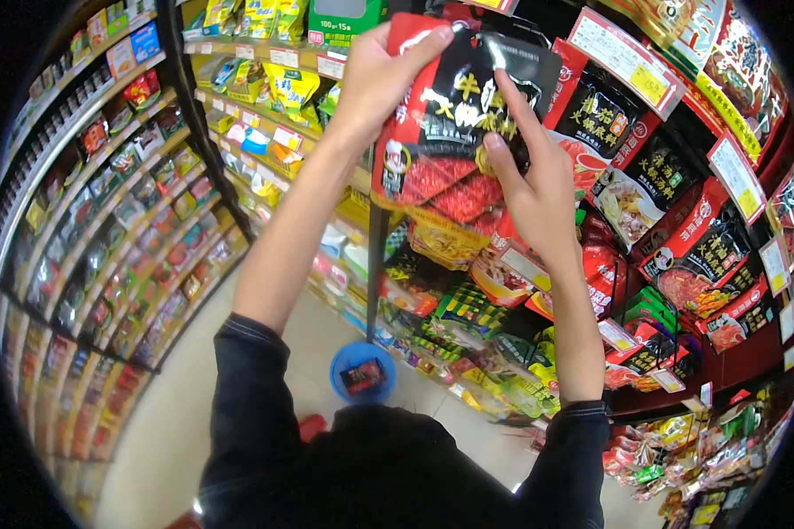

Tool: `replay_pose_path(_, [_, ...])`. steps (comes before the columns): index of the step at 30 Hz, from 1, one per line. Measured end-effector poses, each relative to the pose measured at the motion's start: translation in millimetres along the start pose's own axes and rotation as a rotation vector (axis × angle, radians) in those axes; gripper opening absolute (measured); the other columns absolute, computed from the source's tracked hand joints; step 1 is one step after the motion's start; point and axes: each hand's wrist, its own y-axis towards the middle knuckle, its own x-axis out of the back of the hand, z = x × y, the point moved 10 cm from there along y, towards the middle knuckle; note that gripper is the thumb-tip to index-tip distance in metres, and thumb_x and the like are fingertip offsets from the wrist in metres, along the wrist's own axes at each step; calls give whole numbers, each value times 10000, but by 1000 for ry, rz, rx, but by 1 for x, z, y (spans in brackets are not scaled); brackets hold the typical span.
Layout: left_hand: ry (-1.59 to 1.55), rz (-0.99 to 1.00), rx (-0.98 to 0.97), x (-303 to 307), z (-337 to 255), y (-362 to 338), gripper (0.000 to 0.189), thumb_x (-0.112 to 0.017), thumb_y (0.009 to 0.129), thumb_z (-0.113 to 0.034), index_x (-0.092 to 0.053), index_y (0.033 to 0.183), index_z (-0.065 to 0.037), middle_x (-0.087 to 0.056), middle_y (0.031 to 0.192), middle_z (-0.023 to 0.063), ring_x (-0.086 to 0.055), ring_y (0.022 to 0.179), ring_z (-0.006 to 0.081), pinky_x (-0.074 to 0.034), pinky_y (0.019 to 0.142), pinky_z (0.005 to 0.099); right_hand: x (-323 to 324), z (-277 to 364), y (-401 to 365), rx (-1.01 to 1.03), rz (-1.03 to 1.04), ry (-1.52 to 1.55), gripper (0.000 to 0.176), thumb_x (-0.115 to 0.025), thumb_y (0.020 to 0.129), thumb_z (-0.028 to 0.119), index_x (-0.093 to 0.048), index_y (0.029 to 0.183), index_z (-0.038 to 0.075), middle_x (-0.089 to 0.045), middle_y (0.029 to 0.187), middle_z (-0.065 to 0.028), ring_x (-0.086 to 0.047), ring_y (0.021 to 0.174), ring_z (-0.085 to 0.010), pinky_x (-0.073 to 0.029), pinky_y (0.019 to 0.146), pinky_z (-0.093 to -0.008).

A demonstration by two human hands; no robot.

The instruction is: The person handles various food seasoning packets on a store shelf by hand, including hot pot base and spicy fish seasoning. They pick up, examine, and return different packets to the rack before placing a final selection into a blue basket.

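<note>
Both hands are on a black and red packet of hot pot seasoning point(454, 110), raised in front of the shelves with its printed face toward me. My left hand point(379, 75) grips its upper left side, the thumb lying across the top corner. At the right edge is my right hand point(538, 167), its thumb and index finger against the front and its other fingers hidden. Similar seasoning packets point(591, 128) hang or stand on the shelf just to the right.
A blue bucket point(337, 375) on the floor holds a dark packet point(363, 377). Shelves of packaged goods point(115, 203) line the left side. Price tags point(626, 62) stick out from the right shelf. A green box point(344, 22) stands on the upper shelf.
</note>
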Motion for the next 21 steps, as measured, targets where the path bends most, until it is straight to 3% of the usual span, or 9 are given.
replay_pose_path(3, [102, -10, -72, 5, -10, 22, 306, -762, 902, -261, -696, 1075, -18, -739, 911, 32, -679, 772, 70, -546, 703, 237, -1, -3, 23, 58, -73, -51, 552, -588, 953, 119, -457, 1489, 135, -636, 1229, -267, -638, 1090, -416, -480, 948, -413])
replay_pose_path(4, [120, -34, -77, 5, -7, 28, 329, -763, 899, -262, -681, 1098, -14, -739, 915, 42, -686, 767, 94, -550, 712, 249, 2, 4, 28, 194, -142, -77, 556, -594, 946, 111, -465, 1486, 137, -652, 1189, -266, -642, 1076, -414, -482, 941, -411])
replay_pose_path(5, [138, -58, -82, 5, -6, 33, 354, -765, 896, -264, -667, 1122, -10, -739, 919, 52, -694, 763, 118, -554, 720, 261, 1, -1, 32, 159, -133, -80, 559, -596, 943, 108, -466, 1486, 137, -656, 1181, -266, -642, 1078, -412, -481, 942, -410])
replay_pose_path(6, [133, -66, -114, 0, -14, 35, 236, -710, 906, -172, -702, 1064, 3, -738, 889, 45, -651, 700, 148, -517, 664, 278, 1, -5, 35, 127, -127, -84, 561, -598, 941, 106, -467, 1486, 137, -659, 1174, -266, -642, 1081, -411, -481, 943, -408])
replay_pose_path(8, [331, -150, -195, 1, -27, 34, 263, -723, 900, -195, -706, 1069, 7, -745, 878, 63, -654, 723, 129, -512, 669, 281, 1, -15, 40, 17, -97, -74, 565, -602, 934, 101, -471, 1483, 131, -666, 1152, -269, -646, 1079, -402, -482, 938, -406])
replay_pose_path(13, [432, -327, -363, -1, -48, 22, 267, -731, 889, -204, -716, 1055, 4, -744, 836, 122, -686, 744, 153, -522, 684, 315, -1, -21, 42, 45, -128, -160, 560, -593, 936, 107, -467, 1481, 120, -663, 1136, -279, -653, 1013, -407, -482, 913, -420])
replay_pose_path(17, [521, -341, -311, 1, -55, 20, 285, -744, 877, -203, -707, 1068, 5, -736, 848, 158, -704, 734, 221, -527, 689, 326, -1, -12, 46, 32, -112, -159, 546, -580, 941, 118, -470, 1475, 105, -662, 1081, -287, -649, 971, -420, -481, 891, -434])
replay_pose_path(18, [576, -346, -332, 1, -59, 19, 298, -750, 870, -207, -693, 1075, 2, -730, 866, 183, -718, 754, 282, -533, 684, 350, -2, -12, 47, 21, -102, -151, 543, -577, 941, 121, -470, 1473, 99, -662, 1064, -289, -648, 956, -423, -481, 883, -438])
replay_pose_path(21, [659, -353, -462, -5, -64, 14, 281, -738, 876, -207, -681, 1056, 1, -724, 858, 193, -719, 791, 341, -534, 676, 388, -10, -23, 46, -60, -54, -160, 549, -576, 940, 117, -458, 1475, 77, -658, 1021, -289, -642, 907, -428, -476, 861, -450])
